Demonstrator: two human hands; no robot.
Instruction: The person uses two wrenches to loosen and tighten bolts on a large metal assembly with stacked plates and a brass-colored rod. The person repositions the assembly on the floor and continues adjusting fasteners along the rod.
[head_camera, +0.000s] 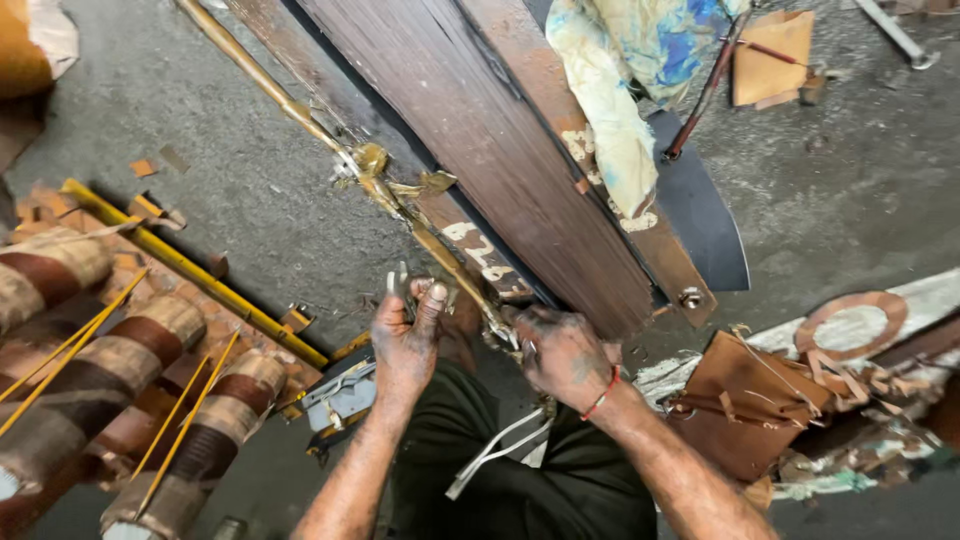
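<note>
Head view: brass rod (440, 245) runs between left hand (405, 345), right hand (560, 355).

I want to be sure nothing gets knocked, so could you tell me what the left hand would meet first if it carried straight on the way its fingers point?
The left hand points up and away. Probably first the brass rod crossing just beyond its fingertips, then the dark wooden plank; depth is unclear.

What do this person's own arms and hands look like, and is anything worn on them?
Both forearms are bare, with no sleeves and no gloves. The left hand and right hand are smudged with dark grime across the fingers and backs. A thin red thread band circles the right wrist. No watch shows; rings cannot be told under the grime.
</note>
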